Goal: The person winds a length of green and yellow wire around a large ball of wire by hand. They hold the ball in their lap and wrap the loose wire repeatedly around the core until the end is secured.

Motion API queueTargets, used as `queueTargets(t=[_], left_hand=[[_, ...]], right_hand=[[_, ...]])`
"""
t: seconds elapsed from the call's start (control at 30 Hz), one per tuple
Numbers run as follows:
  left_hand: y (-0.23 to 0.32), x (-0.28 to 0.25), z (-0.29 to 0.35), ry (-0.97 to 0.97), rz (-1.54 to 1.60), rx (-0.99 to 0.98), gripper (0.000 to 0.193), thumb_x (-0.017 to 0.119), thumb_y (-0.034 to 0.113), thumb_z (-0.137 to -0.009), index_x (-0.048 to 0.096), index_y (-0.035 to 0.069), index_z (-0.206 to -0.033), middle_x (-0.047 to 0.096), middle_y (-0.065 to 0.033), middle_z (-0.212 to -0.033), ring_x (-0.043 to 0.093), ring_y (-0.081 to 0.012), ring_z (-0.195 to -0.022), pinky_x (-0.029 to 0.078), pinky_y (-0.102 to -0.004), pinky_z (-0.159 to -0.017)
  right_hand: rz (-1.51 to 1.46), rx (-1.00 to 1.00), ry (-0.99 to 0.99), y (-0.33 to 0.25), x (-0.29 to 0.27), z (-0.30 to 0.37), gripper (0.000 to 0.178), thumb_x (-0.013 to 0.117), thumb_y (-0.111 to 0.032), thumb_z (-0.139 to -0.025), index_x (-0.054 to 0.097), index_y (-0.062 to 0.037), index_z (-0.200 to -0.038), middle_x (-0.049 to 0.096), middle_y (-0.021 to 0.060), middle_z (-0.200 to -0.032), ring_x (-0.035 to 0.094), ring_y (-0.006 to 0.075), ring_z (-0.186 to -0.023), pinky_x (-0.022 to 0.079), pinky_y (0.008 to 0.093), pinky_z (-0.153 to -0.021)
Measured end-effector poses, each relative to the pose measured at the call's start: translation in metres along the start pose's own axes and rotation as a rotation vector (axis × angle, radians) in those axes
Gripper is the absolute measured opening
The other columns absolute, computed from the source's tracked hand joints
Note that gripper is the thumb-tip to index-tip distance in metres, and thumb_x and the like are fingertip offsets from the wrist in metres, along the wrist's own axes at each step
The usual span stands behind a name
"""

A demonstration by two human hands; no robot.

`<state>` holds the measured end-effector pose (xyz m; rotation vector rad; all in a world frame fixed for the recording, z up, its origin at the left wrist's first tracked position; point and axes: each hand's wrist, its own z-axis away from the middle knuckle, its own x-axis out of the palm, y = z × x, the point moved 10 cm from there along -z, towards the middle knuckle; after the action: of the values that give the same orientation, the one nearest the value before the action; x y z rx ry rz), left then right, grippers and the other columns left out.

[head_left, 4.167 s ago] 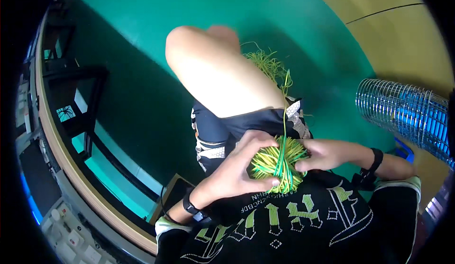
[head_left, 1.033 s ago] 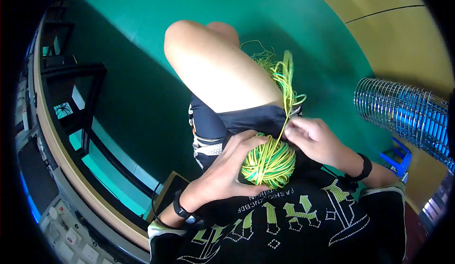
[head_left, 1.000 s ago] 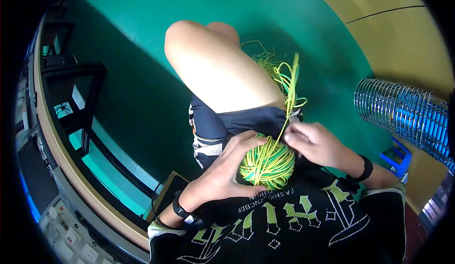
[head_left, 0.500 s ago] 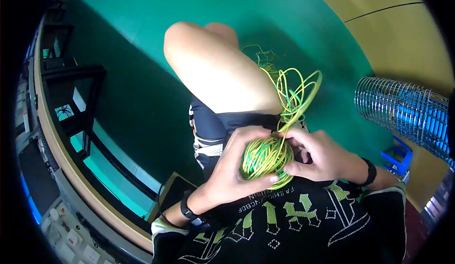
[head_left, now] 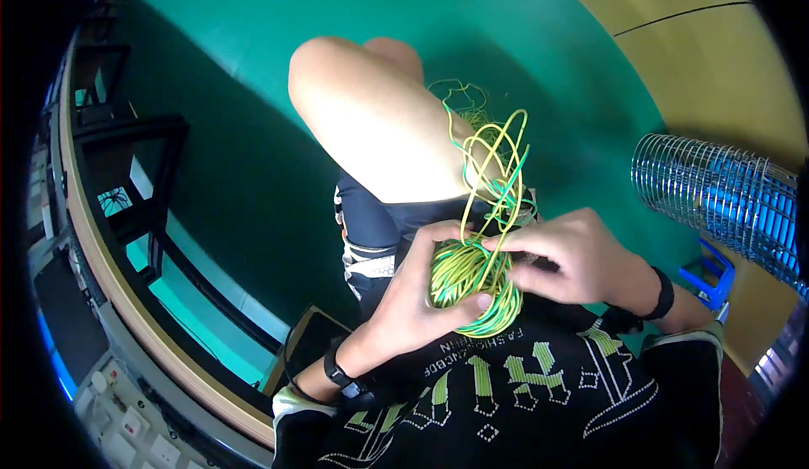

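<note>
A ball of yellow-green wire (head_left: 474,282) rests in my lap against the black shirt. My left hand (head_left: 419,288) is wrapped round its left side, the thumb lying across its front. At the ball's upper right, my right hand (head_left: 566,260) has its thumb and fingers bent round a strand that runs onto the ball; the exact pinch is partly hidden. Loose loops of wire (head_left: 499,161) rise from the ball beside my bare thigh. Beyond them, a thin tangle of the same wire (head_left: 474,107) lies on the green floor.
A chrome wire cylinder, seemingly a fan guard with blue inside (head_left: 716,187), stands at the right near a yellow wall (head_left: 674,56). Below it is a blue plastic frame (head_left: 709,275). Along the left runs a wood-edged bench (head_left: 126,347) with switches and dark metal frames beneath.
My right hand has shifted slightly up, its fingers drawing the strand over the ball. The loose loops have swung left and changed shape. The ball is turned a little in my left hand.
</note>
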<state>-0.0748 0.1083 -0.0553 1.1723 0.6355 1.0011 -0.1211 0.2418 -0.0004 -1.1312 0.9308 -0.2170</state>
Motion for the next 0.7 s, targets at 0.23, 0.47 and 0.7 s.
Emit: queueTargets(t=[0.23,0.47,0.7], left_hand=[[-0.006,-0.005,0.008,-0.01,0.121,0.09,0.067,0.077,0.013,-0.082,0.039,0.003,-0.136,0.048,-0.0173,-0.137,0.048,-0.0258,-0.13,0.038,-0.0392,-0.112],[-0.014,-0.01,0.014,-0.001,0.22,0.083,0.076,0.079,0.012,-0.078,0.032,0.006,-0.138,0.045,-0.0187,-0.139,0.045,-0.029,-0.132,0.034,-0.0442,-0.114],[-0.018,-0.012,0.009,0.032,0.287,0.086,0.081,0.076,0.006,-0.08,0.022,0.009,-0.139,0.044,-0.0198,-0.137,0.046,-0.0287,-0.13,0.039,-0.0432,-0.111]], right_hand=[[0.019,0.15,0.257,0.028,-0.026,-0.001,0.016,0.076,-0.01,-0.082,0.068,-0.008,-0.095,0.064,0.0054,-0.068,0.064,0.0221,-0.058,0.05,0.0329,-0.055],[-0.078,-0.002,-0.007,0.023,-0.011,-0.026,0.02,0.073,-0.015,-0.084,0.068,-0.0068,-0.101,0.062,0.0116,-0.096,0.065,0.0317,-0.088,0.052,0.0422,-0.077],[0.338,-0.159,-0.012,0.006,-0.013,-0.045,0.026,0.077,-0.026,-0.082,0.062,-0.0053,-0.089,0.062,0.0099,-0.093,0.064,0.0305,-0.084,0.051,0.0417,-0.068]])
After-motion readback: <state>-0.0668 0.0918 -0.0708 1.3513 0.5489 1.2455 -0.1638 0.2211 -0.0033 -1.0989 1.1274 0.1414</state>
